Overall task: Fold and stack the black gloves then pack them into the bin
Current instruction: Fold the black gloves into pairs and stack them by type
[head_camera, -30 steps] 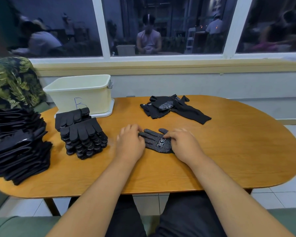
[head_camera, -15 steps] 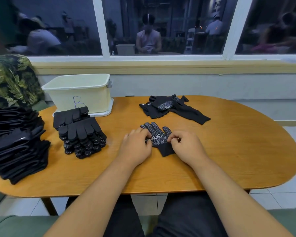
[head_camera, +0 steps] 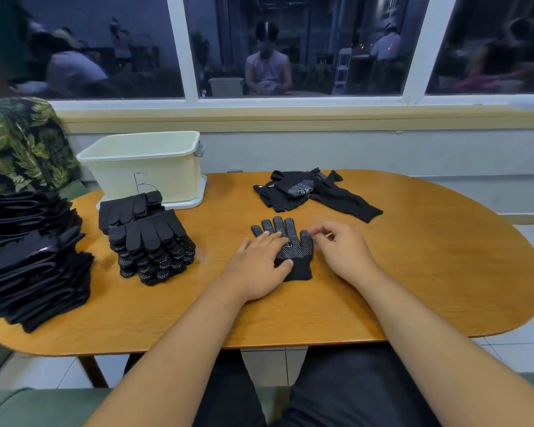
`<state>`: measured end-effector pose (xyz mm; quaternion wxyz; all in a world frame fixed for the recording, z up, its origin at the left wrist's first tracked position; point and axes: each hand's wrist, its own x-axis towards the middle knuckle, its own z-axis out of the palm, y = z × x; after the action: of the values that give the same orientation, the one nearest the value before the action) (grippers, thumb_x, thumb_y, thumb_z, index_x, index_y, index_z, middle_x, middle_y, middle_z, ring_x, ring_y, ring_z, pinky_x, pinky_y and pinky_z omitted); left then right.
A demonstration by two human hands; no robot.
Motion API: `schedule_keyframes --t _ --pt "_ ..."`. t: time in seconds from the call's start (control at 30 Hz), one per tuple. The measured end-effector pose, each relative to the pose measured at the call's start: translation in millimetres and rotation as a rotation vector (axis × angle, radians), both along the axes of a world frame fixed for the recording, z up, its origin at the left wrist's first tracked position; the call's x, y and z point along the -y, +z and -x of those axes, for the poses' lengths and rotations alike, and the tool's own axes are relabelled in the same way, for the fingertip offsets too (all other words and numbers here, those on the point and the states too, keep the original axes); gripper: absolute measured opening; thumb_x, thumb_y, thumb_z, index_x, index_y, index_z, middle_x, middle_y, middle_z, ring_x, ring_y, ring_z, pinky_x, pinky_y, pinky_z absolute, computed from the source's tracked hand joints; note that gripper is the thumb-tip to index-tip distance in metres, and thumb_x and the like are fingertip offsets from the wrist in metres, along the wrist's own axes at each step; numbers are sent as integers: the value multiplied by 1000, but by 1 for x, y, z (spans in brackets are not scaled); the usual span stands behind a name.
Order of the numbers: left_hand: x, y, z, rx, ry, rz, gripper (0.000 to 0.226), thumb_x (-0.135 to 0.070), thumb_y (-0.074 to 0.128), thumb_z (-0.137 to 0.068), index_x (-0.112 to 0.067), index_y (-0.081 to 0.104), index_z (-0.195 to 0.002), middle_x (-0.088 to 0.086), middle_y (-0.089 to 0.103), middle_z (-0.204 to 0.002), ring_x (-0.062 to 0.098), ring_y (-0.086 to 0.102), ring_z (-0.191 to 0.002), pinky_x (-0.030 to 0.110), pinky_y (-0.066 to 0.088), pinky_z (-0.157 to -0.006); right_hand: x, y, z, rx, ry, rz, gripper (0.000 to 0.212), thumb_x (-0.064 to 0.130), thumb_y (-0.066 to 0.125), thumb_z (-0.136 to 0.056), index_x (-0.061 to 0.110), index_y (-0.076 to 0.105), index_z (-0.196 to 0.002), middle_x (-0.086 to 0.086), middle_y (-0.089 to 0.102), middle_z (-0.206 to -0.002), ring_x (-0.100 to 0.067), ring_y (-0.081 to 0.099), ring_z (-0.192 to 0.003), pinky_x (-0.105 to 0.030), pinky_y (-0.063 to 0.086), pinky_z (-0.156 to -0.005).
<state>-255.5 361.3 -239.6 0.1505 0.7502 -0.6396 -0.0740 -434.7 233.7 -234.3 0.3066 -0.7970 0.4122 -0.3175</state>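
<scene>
My left hand point(head_camera: 259, 268) lies flat, fingers straight, pressing the dotted black glove point(head_camera: 293, 241) onto the table point(head_camera: 413, 272). My right hand point(head_camera: 344, 252) rests loosely curled just beside it, holding nothing. Farther left sits the folded stack point(head_camera: 153, 245); beyond, the loose gloves point(head_camera: 309, 192) and the bin point(head_camera: 148, 171).

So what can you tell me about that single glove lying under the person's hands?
The glove looks like black knit fabric with small white grip dots over palm and fingers. It lies flat, dotted side up, on the wooden table, fingers spread and pointing away from the person, plain cuff nearest. The left hand rests flat on its left half. The right hand sits loosely curled by its thumb; contact is unclear.
</scene>
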Motion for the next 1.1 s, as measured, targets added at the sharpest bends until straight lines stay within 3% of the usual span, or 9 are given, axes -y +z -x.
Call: schedule_keyframes --t 0.13,0.27,0.4,0.57,0.7,0.77,0.9,1.0,1.1 --pt "7 8 0 -139 71 57 66 -63 37 -108 -28 36 -164 -7 23 -175 12 7 -164 50 8 -133 30 15 -11 -87 -1 82 21 26 57 -109 36 75 -115 16 71 -110 -5 65 -97 -31 52 -79" --pt "41 17 6 -13 120 12 78 -67 27 -108 -19 22 -169 2 10 -179 22 -1 -165 52 6 -133 77 27 -39 -144 -48 155 29 22 47 -112 34 72 -118 7 67 -126 -17 63 -115 -41 55 -97" --pt "68 7 2 94 98 -135 91 -77 21 -103 -19 4 -171 7 -4 -179 28 -9 -164 53 2 -133 115 41 -72 -274 -17 221 39 10 38 -108 29 71 -117 -4 60 -127 -28 60 -112 -49 54 -94" --pt "71 -6 -15 107 78 -167 95 -84 17 -98 -25 -2 -171 4 -8 -179 25 -13 -164 55 -2 -132 156 57 -113 -407 54 314 43 2 41 -101 27 68 -123 -7 66 -128 -34 61 -116 -45 53 -90" --pt "69 -6 -25 97 70 -161 99 -88 16 -95 -27 -4 -171 4 -10 -178 24 -16 -164 56 -4 -131 186 63 -142 -614 202 332 55 3 45 -102 31 57 -148 -4 53 -149 -33 48 -136 -55 48 -107" --pt "67 -7 -24 93 69 -153 100 -88 15 -95 -27 -6 -170 4 -12 -178 24 -17 -163 56 -5 -131 196 66 -152 -729 275 340 54 7 52 -102 33 57 -149 1 49 -153 -30 44 -139 -53 45 -110" --pt "68 -8 -23 101 67 -139 99 -88 14 -95 -26 -6 -170 4 -12 -178 24 -17 -163 56 -5 -131 211 65 -161 -791 265 382 39 22 68 -98 32 66 -136 2 63 -127 -26 55 -124 -41 48 -93" --pt "68 -9 -24 108 65 -132 98 -87 13 -95 -26 -4 -171 4 -10 -178 24 -16 -163 56 -5 -131 213 71 -157 -659 242 371 19 26 71 -97 26 74 -116 5 63 -104 -28 64 -110 -34 45 -84" --pt "67 -9 -23 105 61 -135 98 -87 14 -95 -27 -3 -171 4 -8 -179 23 -16 -164 56 -5 -131 207 86 -144 -436 221 225 5 25 73 -96 23 73 -101 1 72 -100 -25 67 -98 -32 48 -81"
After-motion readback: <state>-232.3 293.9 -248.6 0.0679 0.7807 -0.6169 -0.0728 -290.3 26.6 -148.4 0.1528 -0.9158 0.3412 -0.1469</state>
